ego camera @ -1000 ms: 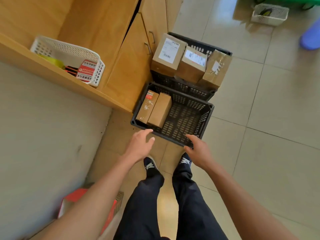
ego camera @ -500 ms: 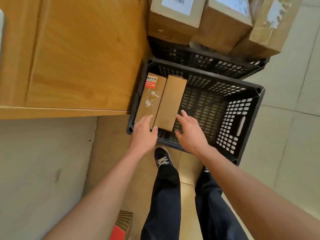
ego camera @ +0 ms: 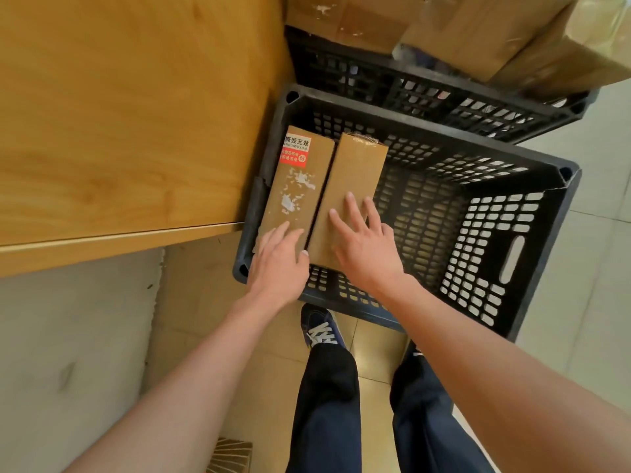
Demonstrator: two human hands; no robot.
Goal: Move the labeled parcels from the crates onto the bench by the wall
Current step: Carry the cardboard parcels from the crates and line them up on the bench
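Observation:
A black slatted crate [ego camera: 532,254] stands on the floor below me. Two long brown parcels lie side by side at its left wall. The left parcel [ego camera: 300,179] carries a red and white sticker and torn label scraps. The right parcel [ego camera: 355,175] is plain with clear tape. My left hand [ego camera: 278,261] rests with straight fingers on the near end of the left parcel. Fingers spread, my right hand [ego camera: 365,242] lies flat on the near half of the right parcel. Neither hand grips anything.
A second black crate [ego camera: 426,93] sits behind the first, with several brown boxes [ego camera: 478,32] piled on it. A wooden cabinet [ego camera: 136,114] rises at the left, a grey surface [ego camera: 68,353] below it. My legs and shoes stand at the crate's near edge.
I have leaned in closer over the crate. Both hands have moved forward from the crate's near rim onto the tops of the two parcels.

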